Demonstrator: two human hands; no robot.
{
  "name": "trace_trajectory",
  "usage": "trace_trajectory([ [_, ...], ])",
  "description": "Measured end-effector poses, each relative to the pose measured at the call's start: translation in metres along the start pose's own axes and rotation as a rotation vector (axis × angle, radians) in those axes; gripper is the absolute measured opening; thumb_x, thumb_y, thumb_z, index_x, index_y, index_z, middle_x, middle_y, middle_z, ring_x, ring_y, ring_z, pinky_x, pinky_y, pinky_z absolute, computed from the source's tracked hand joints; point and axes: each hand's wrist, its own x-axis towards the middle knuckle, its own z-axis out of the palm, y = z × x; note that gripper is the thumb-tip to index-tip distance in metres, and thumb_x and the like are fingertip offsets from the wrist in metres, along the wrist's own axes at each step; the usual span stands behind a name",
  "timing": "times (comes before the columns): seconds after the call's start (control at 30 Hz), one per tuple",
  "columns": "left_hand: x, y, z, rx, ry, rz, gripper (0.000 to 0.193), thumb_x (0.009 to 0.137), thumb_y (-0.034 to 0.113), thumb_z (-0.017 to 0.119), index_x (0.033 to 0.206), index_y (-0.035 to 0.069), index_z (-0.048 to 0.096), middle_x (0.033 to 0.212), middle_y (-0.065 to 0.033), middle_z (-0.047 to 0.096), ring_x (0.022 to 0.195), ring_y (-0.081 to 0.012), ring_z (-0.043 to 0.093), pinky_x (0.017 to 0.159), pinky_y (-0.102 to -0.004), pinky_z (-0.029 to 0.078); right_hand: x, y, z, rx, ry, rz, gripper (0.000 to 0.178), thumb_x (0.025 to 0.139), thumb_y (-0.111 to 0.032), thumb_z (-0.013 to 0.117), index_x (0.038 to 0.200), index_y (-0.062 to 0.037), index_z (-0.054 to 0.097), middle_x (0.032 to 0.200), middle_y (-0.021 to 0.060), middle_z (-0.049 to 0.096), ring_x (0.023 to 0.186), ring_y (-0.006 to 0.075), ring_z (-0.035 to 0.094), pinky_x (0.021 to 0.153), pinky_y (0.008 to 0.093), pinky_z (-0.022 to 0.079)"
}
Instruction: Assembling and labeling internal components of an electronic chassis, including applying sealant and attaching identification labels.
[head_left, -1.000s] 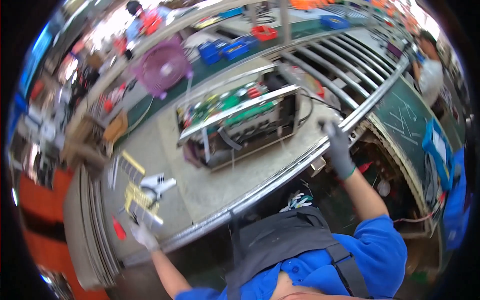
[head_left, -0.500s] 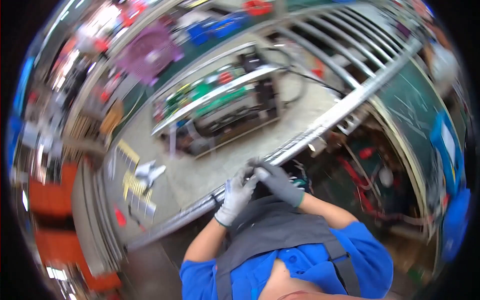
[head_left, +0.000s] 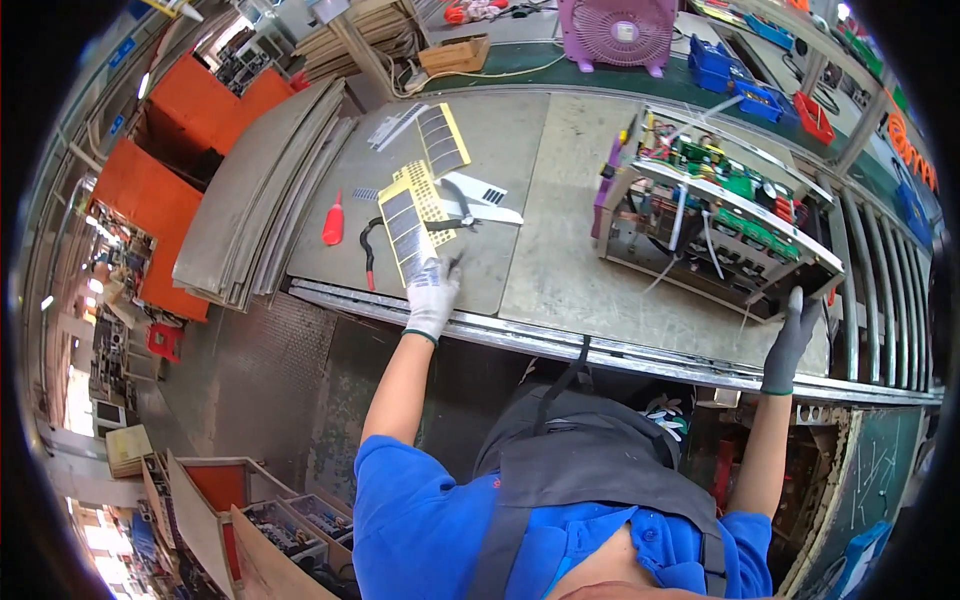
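Observation:
My left hand (head_left: 432, 300), in a pale glove, is at the near end of a sheet of silver labels with yellow edges (head_left: 405, 228). Its fingers are apart over the sheet's end, with none of it visibly lifted. At the right, my right hand (head_left: 792, 340), in a grey glove, grips the near right corner of an open-framed electronic unit (head_left: 720, 215). The unit holds green circuit boards, wires and white rails. Beside the label sheet lie a perforated yellow sheet (head_left: 432, 195), another label sheet (head_left: 443, 140) and pliers (head_left: 465, 205) on white paper.
A red bottle (head_left: 333, 222) and a black tool with a red tip (head_left: 369, 262) lie left of the labels. Stacked boards (head_left: 255, 200) stand at the table's left edge. Metal rollers (head_left: 880, 290) adjoin the right side. A purple fan (head_left: 620, 32) and blue bins (head_left: 715, 65) stand behind.
The view has swung left and sharpened. My hands, together near the table edge before, are now far apart: the left at the label sheets, the right at the unit's corner.

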Motion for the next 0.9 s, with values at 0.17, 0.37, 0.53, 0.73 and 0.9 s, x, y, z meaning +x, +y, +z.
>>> trace_trajectory([
  [0.17,0.002,-0.001,0.014,-0.129,-0.013,0.022,0.025,0.091,0.035,0.061,0.103,0.013,0.066,0.101,-0.0137,0.066,0.090,-0.0338,0.068,0.076,-0.0493,0.054,0.015,0.027,0.000,0.097,0.036,-0.024,0.057,0.095,-0.027,0.068,0.137,0.0026,0.043,0.131,0.0128,0.053,0.120,0.0197,0.049,0.107,0.0340,0.036],
  [0.37,-0.005,-0.003,0.027,-0.111,0.032,-0.016,0.026,0.092,0.034,0.061,0.107,0.014,0.064,0.109,-0.0152,0.064,0.096,-0.0328,0.067,0.082,-0.0500,0.053,-0.005,0.000,0.007,0.031,-0.007,0.015,0.067,0.093,-0.023,0.068,0.146,0.0040,0.038,0.140,0.0151,0.049,0.125,0.0218,0.047,0.110,0.0353,0.033],
  [0.53,-0.004,-0.003,0.022,-0.040,0.171,0.032,0.023,0.094,0.032,0.060,0.104,0.013,0.066,0.101,-0.0133,0.066,0.088,-0.0343,0.068,0.073,-0.0478,0.055,-0.019,-0.013,0.009,-0.041,-0.021,0.005,0.056,0.092,-0.022,0.070,0.136,0.0027,0.046,0.132,0.0127,0.054,0.121,0.0207,0.049,0.109,0.0353,0.034],
  [0.73,-0.004,0.001,0.018,-0.034,0.103,0.014,0.026,0.094,0.033,0.059,0.107,0.011,0.065,0.105,-0.0145,0.065,0.091,-0.0339,0.067,0.077,-0.0466,0.055,-0.011,0.007,0.002,0.034,-0.070,-0.051,0.049,0.092,-0.023,0.070,0.130,0.0000,0.049,0.118,0.0082,0.058,0.109,0.0166,0.051,0.098,0.0307,0.039],
  [0.9,0.002,0.011,0.002,-0.107,-0.040,-0.021,0.030,0.094,0.036,0.060,0.110,0.012,0.066,0.109,-0.0145,0.065,0.093,-0.0341,0.068,0.081,-0.0467,0.055,-0.004,0.009,-0.012,0.140,-0.145,0.009,0.049,0.092,-0.020,0.068,0.133,-0.0014,0.048,0.119,0.0072,0.057,0.111,0.0161,0.050,0.102,0.0311,0.037],
])
